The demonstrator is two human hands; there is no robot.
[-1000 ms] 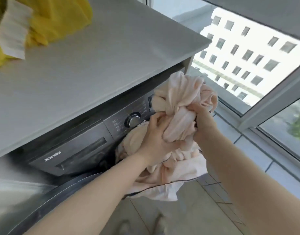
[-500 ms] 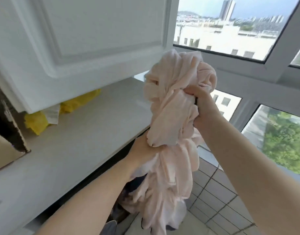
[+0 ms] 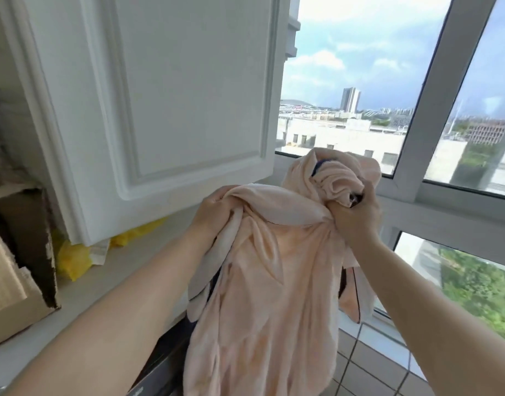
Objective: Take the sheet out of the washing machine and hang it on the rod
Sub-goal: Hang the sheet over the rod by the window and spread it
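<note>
A pale pink sheet (image 3: 268, 295) with a dark trim hangs bunched in front of me, held up at chest height. My left hand (image 3: 214, 215) grips its upper left fold. My right hand (image 3: 357, 215) is clenched on a twisted wad of the sheet at the upper right. The rest of the cloth drapes down over the dark top edge of the washing machine (image 3: 165, 364). No rod is in view.
A white cabinet door (image 3: 159, 104) hangs open just above and left of my hands. Below it a white countertop (image 3: 108, 284) carries a yellow bag (image 3: 74, 258) and a cardboard box (image 3: 14, 281). Large windows (image 3: 417, 124) fill the right, over a tiled floor (image 3: 368, 367).
I have lifted the sheet clear of the drum and raised my view from the machine to the cabinet and window. My hands have moved apart, spreading the top of the bundle.
</note>
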